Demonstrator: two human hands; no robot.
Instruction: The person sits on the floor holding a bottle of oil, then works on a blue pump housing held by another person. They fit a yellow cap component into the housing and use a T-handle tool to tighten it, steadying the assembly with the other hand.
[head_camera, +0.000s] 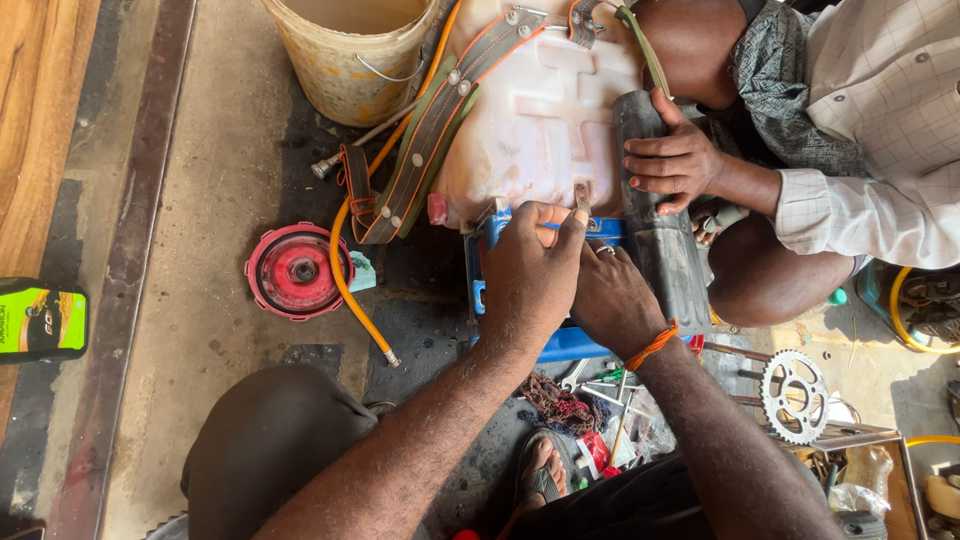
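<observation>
My left hand (530, 270) pinches a small metal tool (581, 197) at the lower edge of a white plastic sprayer tank (545, 120). My right hand (612, 300), with an orange thread at the wrist, rests just beside it on the blue base (565, 345) under the tank; what it grips is hidden. Another person's hand (672, 160) presses on a grey cylinder (660, 240) that lies along the tank's right side. Green and orange straps (430, 130) hang off the tank's left side.
A red round lid (297, 270) and an orange hose (355, 290) lie on the concrete floor at left. A dirty bucket (350, 55) stands at the top. A chain sprocket (794, 395) and loose tools lie at lower right. A green-black container (40, 320) sits far left.
</observation>
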